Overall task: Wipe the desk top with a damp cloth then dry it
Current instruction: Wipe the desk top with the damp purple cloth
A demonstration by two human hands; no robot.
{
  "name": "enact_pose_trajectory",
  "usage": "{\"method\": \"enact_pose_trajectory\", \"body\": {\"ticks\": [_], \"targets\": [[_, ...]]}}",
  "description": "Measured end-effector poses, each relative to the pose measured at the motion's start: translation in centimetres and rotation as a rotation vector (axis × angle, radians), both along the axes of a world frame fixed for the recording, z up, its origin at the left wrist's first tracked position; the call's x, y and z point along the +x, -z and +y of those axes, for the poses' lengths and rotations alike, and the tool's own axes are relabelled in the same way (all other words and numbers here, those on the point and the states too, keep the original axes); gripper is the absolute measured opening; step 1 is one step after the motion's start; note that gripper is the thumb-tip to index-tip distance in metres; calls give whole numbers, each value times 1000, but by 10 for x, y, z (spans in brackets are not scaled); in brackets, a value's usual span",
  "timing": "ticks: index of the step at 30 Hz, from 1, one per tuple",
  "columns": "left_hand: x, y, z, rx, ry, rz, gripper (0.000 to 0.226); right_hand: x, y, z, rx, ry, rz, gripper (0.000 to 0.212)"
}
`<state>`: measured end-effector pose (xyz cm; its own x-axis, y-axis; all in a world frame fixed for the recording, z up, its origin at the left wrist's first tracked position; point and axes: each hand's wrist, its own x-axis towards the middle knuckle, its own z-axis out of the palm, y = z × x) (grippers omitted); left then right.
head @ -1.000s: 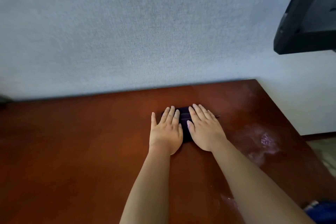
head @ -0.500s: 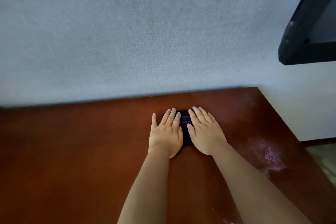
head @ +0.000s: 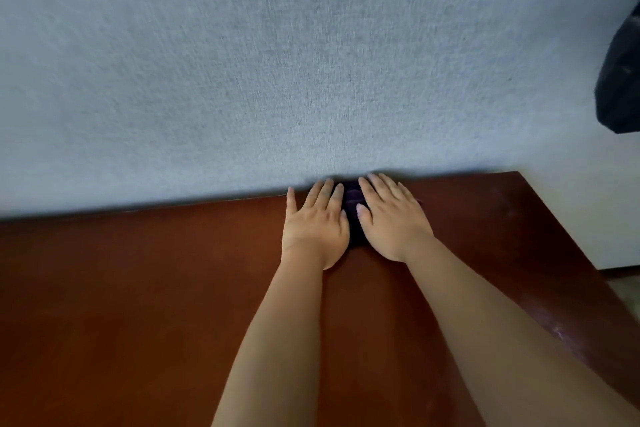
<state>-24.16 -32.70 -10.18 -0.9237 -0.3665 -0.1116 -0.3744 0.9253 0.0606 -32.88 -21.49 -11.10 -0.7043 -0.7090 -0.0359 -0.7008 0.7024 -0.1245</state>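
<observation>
A dark purple cloth lies on the reddish-brown desk top, at its far edge against the wall. My left hand and my right hand lie side by side, flat on the cloth with straight fingers, pressing it down. The hands cover most of the cloth; only a dark strip shows between them. The fingertips reach the line where the desk meets the wall.
A pale textured wall rises directly behind the desk. A dark object hangs at the upper right. A wet, shiny patch shows near the desk's right edge. Floor shows beyond the right edge.
Both hands have pushed the cloth away from me, from the middle of the desk to its far edge at the wall. The view has shifted forward.
</observation>
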Motion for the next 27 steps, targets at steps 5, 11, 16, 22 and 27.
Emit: {"method": "enact_pose_trajectory", "body": {"ticks": [5, 11, 16, 22, 27], "targets": [[7, -1, 5, 14, -20, 0, 54, 8, -3, 4, 13, 13, -22, 56], [41, 0, 26, 21, -13, -10, 55, 44, -1, 27, -3, 31, -30, 56], [72, -1, 46, 23, -4, -23, 54, 76, 0, 48, -17, 37, -30, 56], [94, -1, 64, -7, 25, -44, 54, 106, 0, 72, -34, 47, -46, 56], [89, -1, 60, -15, 49, -41, 54, 102, 2, 71, -48, 47, -23, 56]]}}
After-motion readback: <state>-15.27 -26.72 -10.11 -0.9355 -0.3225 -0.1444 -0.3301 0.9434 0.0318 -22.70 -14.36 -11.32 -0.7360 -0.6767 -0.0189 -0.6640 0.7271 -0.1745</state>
